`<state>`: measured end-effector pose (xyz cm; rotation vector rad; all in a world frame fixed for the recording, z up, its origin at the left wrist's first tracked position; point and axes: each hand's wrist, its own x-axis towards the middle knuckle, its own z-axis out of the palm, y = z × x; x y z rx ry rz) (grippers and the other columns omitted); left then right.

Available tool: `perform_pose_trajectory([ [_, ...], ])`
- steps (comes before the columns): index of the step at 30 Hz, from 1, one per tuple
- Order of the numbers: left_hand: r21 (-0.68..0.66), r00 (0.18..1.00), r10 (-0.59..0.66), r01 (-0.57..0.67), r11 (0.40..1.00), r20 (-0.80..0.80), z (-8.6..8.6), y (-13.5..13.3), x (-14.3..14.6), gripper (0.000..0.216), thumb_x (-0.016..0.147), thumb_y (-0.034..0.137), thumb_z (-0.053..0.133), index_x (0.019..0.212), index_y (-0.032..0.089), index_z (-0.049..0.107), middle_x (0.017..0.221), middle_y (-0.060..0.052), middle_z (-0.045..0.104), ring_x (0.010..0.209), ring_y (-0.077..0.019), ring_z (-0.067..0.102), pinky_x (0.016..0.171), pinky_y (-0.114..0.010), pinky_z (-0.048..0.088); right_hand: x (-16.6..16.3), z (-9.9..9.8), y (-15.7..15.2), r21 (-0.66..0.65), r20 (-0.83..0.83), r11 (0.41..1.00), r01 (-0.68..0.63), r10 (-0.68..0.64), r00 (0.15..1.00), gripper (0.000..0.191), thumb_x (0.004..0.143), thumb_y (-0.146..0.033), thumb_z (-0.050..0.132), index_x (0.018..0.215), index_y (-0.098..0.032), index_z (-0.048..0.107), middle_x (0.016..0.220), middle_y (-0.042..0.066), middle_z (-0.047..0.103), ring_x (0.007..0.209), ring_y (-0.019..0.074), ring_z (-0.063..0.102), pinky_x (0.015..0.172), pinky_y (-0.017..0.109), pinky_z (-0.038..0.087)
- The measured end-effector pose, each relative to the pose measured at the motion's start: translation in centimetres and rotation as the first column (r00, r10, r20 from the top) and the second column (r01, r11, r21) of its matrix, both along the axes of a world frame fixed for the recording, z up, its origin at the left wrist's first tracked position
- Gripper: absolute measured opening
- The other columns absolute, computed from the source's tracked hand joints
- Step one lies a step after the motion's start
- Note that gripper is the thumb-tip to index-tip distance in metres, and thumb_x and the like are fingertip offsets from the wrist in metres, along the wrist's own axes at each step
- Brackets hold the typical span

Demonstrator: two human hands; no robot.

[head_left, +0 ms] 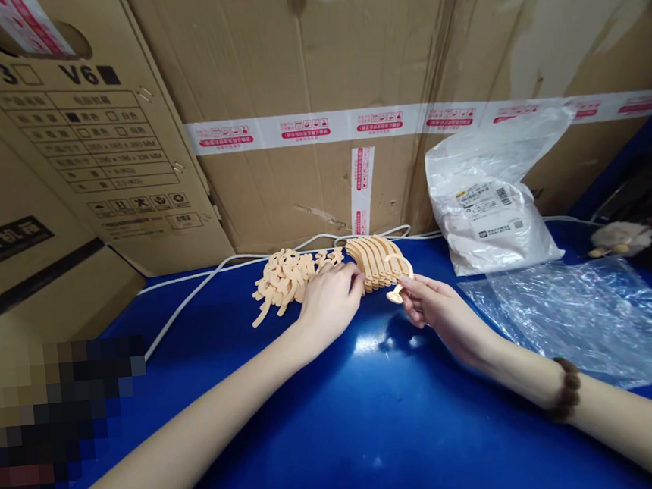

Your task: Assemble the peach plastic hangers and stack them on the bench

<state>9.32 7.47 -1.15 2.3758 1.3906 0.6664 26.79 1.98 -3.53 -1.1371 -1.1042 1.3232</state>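
"Checking the hands first: what to report?"

"Right hand [437, 307]: narrow, pinching a pale peach, flat, curved piece with a rounded end [396, 295] at the front right of a close-packed row of pale peach, arc-shaped pieces [374, 261]. Left hand [331, 297]: curled, against or just beside the left end of that row. Cannot tell about anything inside the fingers (hidden under the knuckles)."

"And the chief risk?"

"Fanning or toppling of the row, probably. Thin, packed tight; if pushed too hard from the left, likely to slide apart on the glossy blue tabletop [330, 427]."

"Any trouble from the held piece?"

"Possibly. Gripped only at the fingertips, close to the row; with a careless turn, apt to catch a neighbour or slip from the pinch."

"And to the left?"

"A loose, tangled heap of pale peach, curved pieces [286, 278], right beside the left hand. If brushed, likely to scatter or get mixed into the row."

"Farther right?"

"A crinkled, clear plastic sheet [583, 313] by the right forearm. Cannot tell touching from mere overlap. If snagged by the dark brown, fuzzy-looking bracelet [567, 389], could drag along. Better to keep that wrist lifted."
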Motion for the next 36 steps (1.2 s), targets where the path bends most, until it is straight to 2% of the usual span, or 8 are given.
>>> perform_pose_trajectory([
  [3, 0.012, 0.995, 0.070, -0.069, 0.998, -0.074, -0.2, 2.5, 1.5, 0.020, 0.096, 0.025, 0.048, 0.100, 0.013, 0.063, 0.105, -0.010, 0.065, 0.103, -0.0245, 0.060, 0.092, -0.046, 0.046, 0.1, -0.2, 0.0, -0.003, 0.009, 1.000, -0.006, 0.006, 1.000, 0.036, 0.083, -0.049, 0.063, 0.071, -0.017, 0.051, 0.063, -0.004, 0.048, 0.053, 0.0069, 0.041, 0.050, 0.022, 0.033],
  [5, -0.011, 0.990, 0.094, -0.096, 0.995, -0.107, -0.5, 4.0, 2.3, 0.025, 0.094, 0.032, 0.055, 0.110, 0.014, 0.060, 0.109, -0.008, 0.063, 0.098, -0.0209, 0.062, 0.087, -0.043, 0.051, 0.0, -0.3, 0.1, -0.004, 0.015, 1.000, -0.017, 0.017, 1.000, 0.036, 0.083, -0.049, 0.063, 0.070, -0.017, 0.051, 0.063, -0.004, 0.049, 0.053, 0.0071, 0.042, 0.050, 0.022, 0.033],
  [9, -0.066, 0.982, 0.125, -0.135, 0.989, -0.144, -0.8, 6.2, 3.2, 0.029, 0.093, 0.034, 0.056, 0.115, 0.015, 0.058, 0.113, -0.008, 0.061, 0.097, -0.0204, 0.062, 0.083, -0.041, 0.053, 0.0, -0.4, 0.3, 0.007, 0.028, 1.000, -0.024, 0.024, 0.999, 0.034, 0.083, -0.047, 0.064, 0.070, -0.018, 0.052, 0.064, -0.003, 0.051, 0.053, 0.0073, 0.042, 0.050, 0.023, 0.033],
  [17, -0.120, 0.971, 0.158, -0.181, 0.976, -0.178, -0.2, 7.4, 3.9, 0.033, 0.093, 0.035, 0.056, 0.119, 0.015, 0.056, 0.118, -0.009, 0.059, 0.101, -0.0221, 0.061, 0.086, -0.043, 0.052, -0.2, -0.1, 0.0, 0.055, 0.070, 0.998, -0.038, 0.034, 0.997, 0.032, 0.085, -0.045, 0.062, 0.070, -0.017, 0.054, 0.064, -0.003, 0.052, 0.053, 0.0076, 0.044, 0.051, 0.023, 0.034],
  [24, -0.181, 0.984, 0.155, -0.168, 0.969, -0.084, -0.8, 8.8, 3.2, 0.032, 0.092, 0.032, 0.057, 0.119, 0.015, 0.056, 0.119, -0.009, 0.059, 0.101, -0.0222, 0.061, 0.085, -0.043, 0.053, -0.7, 0.5, -0.7, 0.110, 0.116, 0.992, -0.063, 0.050, 0.992, 0.033, 0.085, -0.044, 0.062, 0.067, -0.017, 0.055, 0.059, -0.003, 0.052, 0.053, 0.0080, 0.043, 0.051, 0.024, 0.033],
  [31, -0.218, 0.968, 0.166, -0.124, 0.968, 0.189, 0.6, 6.7, 1.8, 0.033, 0.094, 0.033, 0.054, 0.123, 0.015, 0.052, 0.111, -0.008, 0.061, 0.093, -0.0199, 0.063, 0.081, -0.040, 0.054, -0.7, 0.7, -0.7, 0.116, 0.135, 0.991, -0.062, 0.046, 0.990, 0.032, 0.085, -0.044, 0.061, 0.067, -0.018, 0.055, 0.059, -0.003, 0.051, 0.053, 0.0081, 0.043, 0.052, 0.024, 0.034],
  [34, -0.267, 0.941, 0.127, -0.041, 0.963, 0.313, 1.3, 4.1, -0.3, 0.026, 0.099, 0.025, 0.037, 0.119, 0.014, 0.048, 0.096, -0.005, 0.063, 0.080, -0.0152, 0.064, 0.069, -0.029, 0.053, -0.6, 0.9, -0.6, 0.111, 0.134, 0.992, -0.056, 0.041, 0.990, 0.033, 0.086, -0.044, 0.059, 0.066, -0.018, 0.054, 0.059, -0.004, 0.050, 0.053, 0.0078, 0.043, 0.053, 0.024, 0.035],
  [36, -0.335, 0.928, 0.111, 0.016, 0.942, 0.356, 1.4, 2.1, -2.2, 0.022, 0.097, 0.024, 0.035, 0.113, 0.013, 0.047, 0.087, -0.004, 0.061, 0.067, -0.0132, 0.063, 0.056, -0.024, 0.051, -0.5, 1.0, -0.5, 0.108, 0.134, 0.992, -0.058, 0.043, 0.990, 0.033, 0.087, -0.044, 0.059, 0.067, -0.018, 0.054, 0.060, -0.004, 0.051, 0.053, 0.0076, 0.043, 0.054, 0.023, 0.035],
])
